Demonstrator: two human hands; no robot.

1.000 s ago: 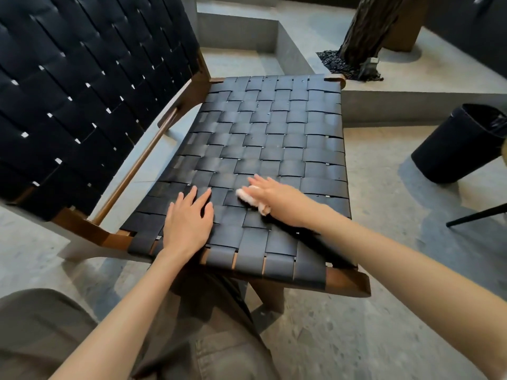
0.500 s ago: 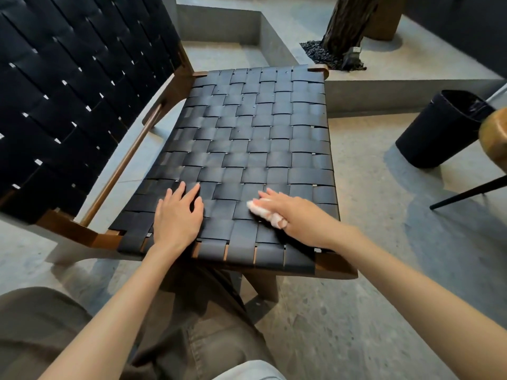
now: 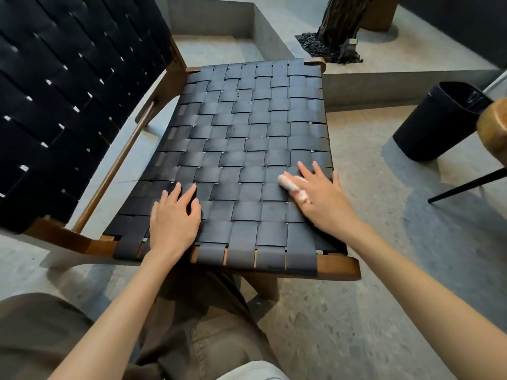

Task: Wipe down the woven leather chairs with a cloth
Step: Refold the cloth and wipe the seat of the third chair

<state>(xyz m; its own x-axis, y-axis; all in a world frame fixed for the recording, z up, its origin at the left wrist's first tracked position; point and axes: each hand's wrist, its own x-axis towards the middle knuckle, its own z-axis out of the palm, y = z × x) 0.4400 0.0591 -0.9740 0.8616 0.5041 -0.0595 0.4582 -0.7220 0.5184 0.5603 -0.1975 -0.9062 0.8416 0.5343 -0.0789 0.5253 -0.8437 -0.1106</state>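
A chair with a black woven leather seat and brown wooden frame fills the middle of the view; its woven backrest rises at the left. My left hand lies flat on the seat's near left part, fingers straight. My right hand presses a small whitish cloth onto the seat near its right edge, fingers spread over it. Most of the cloth is hidden under the palm.
A black waste bin stands on the concrete floor at the right, beside a wooden stool edge with a black leg. A raised concrete ledge with a tree trunk lies behind the chair. My trousered knees are below.
My right hand has slid the cloth across the seat from the middle towards the right edge. My left hand has stayed flat on the near left part of the seat.
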